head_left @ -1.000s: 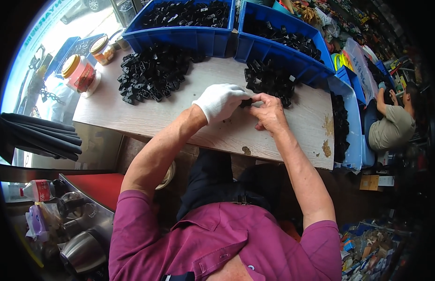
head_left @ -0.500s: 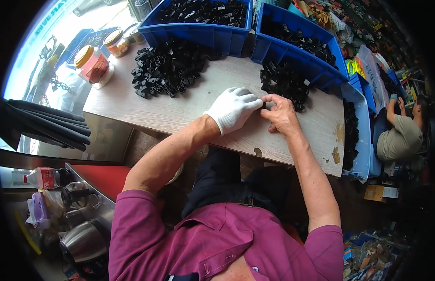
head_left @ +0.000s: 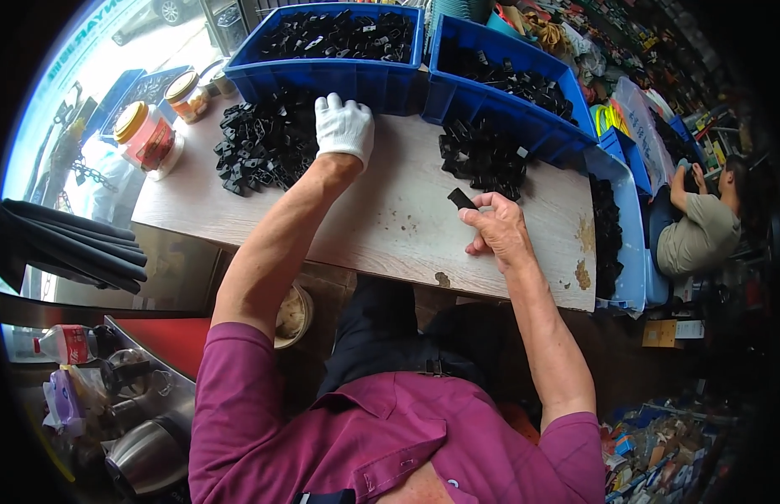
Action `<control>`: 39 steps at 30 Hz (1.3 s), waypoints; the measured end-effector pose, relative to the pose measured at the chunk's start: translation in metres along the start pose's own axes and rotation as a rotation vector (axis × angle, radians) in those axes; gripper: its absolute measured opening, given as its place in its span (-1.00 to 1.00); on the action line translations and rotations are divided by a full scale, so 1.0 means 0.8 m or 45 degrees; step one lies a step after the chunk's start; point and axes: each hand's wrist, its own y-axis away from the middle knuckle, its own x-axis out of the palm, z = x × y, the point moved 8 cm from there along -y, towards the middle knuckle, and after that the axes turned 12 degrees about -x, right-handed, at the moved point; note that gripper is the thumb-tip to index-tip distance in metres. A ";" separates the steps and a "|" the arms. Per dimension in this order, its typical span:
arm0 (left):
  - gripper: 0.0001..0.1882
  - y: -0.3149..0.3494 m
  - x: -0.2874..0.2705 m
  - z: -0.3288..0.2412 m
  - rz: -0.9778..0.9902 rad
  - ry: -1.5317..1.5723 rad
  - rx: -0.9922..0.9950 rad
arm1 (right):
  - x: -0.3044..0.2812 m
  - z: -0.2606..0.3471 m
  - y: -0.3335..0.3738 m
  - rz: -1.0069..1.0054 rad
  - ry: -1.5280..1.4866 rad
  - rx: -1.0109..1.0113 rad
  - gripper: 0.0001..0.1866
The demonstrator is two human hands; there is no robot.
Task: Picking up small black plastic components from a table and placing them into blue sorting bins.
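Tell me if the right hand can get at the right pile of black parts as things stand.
Likely yes: the right pile lies just beyond the right hand, with nothing visible in the way. The black part it holds might hinder picking up another.

daylight from the window [head_left: 112,63] left of the table [head_left: 373,244] burns that side white. the table's top is bright, softly shadowed toward its back; the floor [head_left: 326,301] beneath it is dim, the clutter [head_left: 671,63] right of it murky. outer lines bend and corners go black.
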 end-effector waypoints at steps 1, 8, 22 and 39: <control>-0.86 0.003 0.000 -0.003 0.006 0.018 0.032 | -0.012 -0.001 0.005 -0.024 0.008 0.006 -0.52; -0.80 0.020 -0.029 -0.017 -0.024 0.270 0.026 | -0.176 -0.008 0.013 -0.595 -0.156 -0.039 -0.67; -0.89 0.039 -0.042 -0.042 -0.012 0.582 0.170 | -0.119 0.005 -0.006 -0.309 0.004 -0.156 -0.49; -0.77 0.078 -0.054 -0.058 0.356 1.279 -0.161 | -0.071 -0.014 -0.018 -0.149 0.202 0.029 -0.71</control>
